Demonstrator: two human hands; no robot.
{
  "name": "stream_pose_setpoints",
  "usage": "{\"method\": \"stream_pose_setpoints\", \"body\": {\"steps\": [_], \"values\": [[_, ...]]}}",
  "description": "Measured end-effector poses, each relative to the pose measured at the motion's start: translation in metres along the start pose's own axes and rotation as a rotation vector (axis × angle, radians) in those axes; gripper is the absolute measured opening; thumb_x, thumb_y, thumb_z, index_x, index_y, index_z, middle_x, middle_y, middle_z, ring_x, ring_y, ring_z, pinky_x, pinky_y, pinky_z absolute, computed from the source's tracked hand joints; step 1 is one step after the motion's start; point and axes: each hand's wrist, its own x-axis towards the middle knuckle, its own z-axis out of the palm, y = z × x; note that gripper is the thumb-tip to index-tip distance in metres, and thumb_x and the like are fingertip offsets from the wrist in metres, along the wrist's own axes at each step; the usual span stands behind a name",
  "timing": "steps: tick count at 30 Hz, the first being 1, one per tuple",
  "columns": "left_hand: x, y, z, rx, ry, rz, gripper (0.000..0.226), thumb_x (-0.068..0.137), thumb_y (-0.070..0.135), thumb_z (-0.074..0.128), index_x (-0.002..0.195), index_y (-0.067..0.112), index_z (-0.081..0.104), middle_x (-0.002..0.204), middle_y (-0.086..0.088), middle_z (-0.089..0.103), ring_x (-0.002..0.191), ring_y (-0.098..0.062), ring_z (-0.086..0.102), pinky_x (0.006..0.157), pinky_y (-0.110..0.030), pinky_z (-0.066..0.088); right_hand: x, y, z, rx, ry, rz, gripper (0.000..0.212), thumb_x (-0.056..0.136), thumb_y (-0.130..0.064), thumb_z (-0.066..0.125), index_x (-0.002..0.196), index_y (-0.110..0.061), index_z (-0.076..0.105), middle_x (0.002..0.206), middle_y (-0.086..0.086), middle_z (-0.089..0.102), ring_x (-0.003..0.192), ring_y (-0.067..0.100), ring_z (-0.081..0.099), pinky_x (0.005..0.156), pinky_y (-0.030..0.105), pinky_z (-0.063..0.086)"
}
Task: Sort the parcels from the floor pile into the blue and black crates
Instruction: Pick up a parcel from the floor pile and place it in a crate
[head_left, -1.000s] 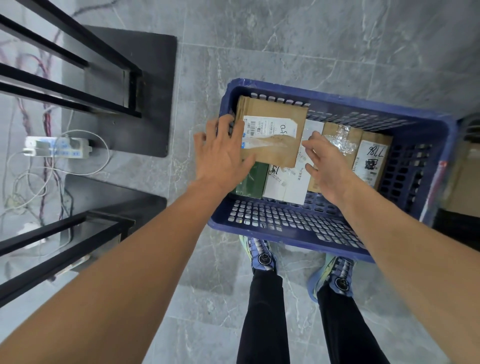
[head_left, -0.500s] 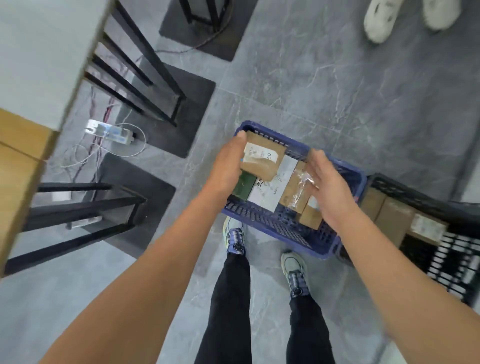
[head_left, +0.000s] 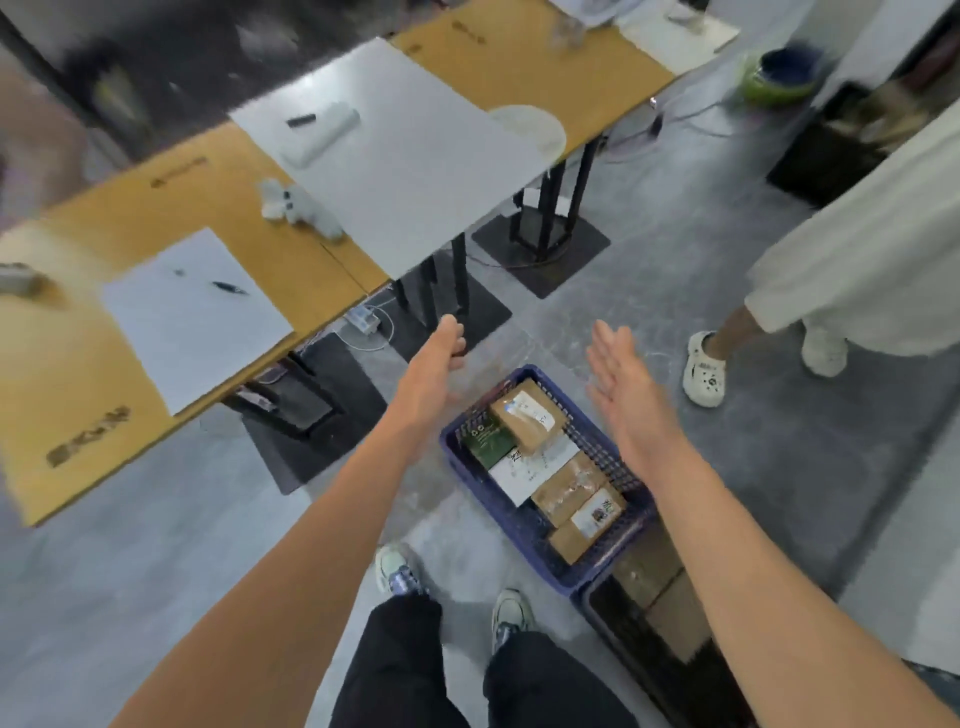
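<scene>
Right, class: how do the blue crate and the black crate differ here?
The blue crate is nearly all visible; the black crate is half hidden by the right arm. The blue crate shows brown, green and white parcels; the black crate shows only brown ones. Both sit on the floor, side by side, holding parcels.

perforated blue plastic crate, matt brown cardboard parcels, grey marbled stone floor, wood-look tabletop, black metal table legs
</scene>
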Motion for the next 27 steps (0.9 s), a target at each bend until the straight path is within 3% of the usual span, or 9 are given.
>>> {"method": "stream_pose_setpoints", "body": {"steps": [4,8,15,18,23,27], "values": [[-0.052,0.012,-0.041,-0.076,0.114,0.046,0.07,0.102,0.068,0.028,0.155,0.025,0.042,0.153,0.005,0.049,0.134,-0.013,0.05,0.112,-0.047,0.042,-0.025,-0.036,0.035,-0.064,-0.117,-0.062,0.079,0.098,-0.072,0.028,0.166,-0.032,0.023,0.169,-0.013,0.028,0.152,0.004,0.03,0.125,0.033,0.026],[-0.101,0.014,-0.09,-0.195,0.256,0.068,0.072,0.097,0.077,0.033,0.147,0.029,0.053,0.144,0.007,0.057,0.129,-0.015,0.054,0.114,-0.052,0.041,-0.05,-0.06,0.086,-0.102,-0.242,-0.124,0.074,0.1,-0.069,0.03,0.164,-0.033,0.026,0.167,-0.014,0.032,0.148,0.001,0.035,0.124,0.033,0.028],[-0.222,-0.01,-0.192,-0.352,0.457,0.132,0.061,0.103,0.064,0.03,0.147,0.026,0.05,0.144,0.006,0.054,0.134,-0.016,0.051,0.11,-0.048,0.043,-0.118,-0.078,0.215,-0.112,-0.488,-0.184,0.095,0.089,-0.085,0.041,0.165,-0.031,0.025,0.166,-0.017,0.032,0.149,0.003,0.034,0.124,0.034,0.027],[-0.286,-0.039,-0.237,-0.416,0.574,0.149,0.061,0.103,0.063,0.032,0.146,0.025,0.052,0.144,0.005,0.055,0.132,-0.016,0.052,0.111,-0.047,0.043,-0.156,-0.07,0.278,-0.127,-0.592,-0.178,0.079,0.096,-0.072,0.035,0.164,-0.032,0.027,0.166,-0.017,0.033,0.15,0.003,0.035,0.128,0.039,0.025],[-0.39,-0.103,-0.297,-0.491,0.754,0.17,0.05,0.104,0.061,0.035,0.134,0.029,0.058,0.138,0.006,0.059,0.123,-0.011,0.056,0.107,-0.045,0.047,-0.233,-0.045,0.377,-0.148,-0.775,-0.168,0.073,0.099,-0.068,0.031,0.163,-0.033,0.031,0.163,-0.02,0.036,0.149,0.003,0.036,0.126,0.04,0.026],[-0.463,-0.157,-0.326,-0.558,0.897,0.155,0.06,0.104,0.06,0.034,0.147,0.022,0.052,0.142,0.005,0.056,0.129,-0.013,0.054,0.109,-0.045,0.047,-0.295,-0.019,0.443,-0.17,-0.957,-0.134,0.102,0.077,-0.09,0.051,0.16,-0.032,0.036,0.162,-0.018,0.04,0.147,0.004,0.04,0.122,0.038,0.031]]}}
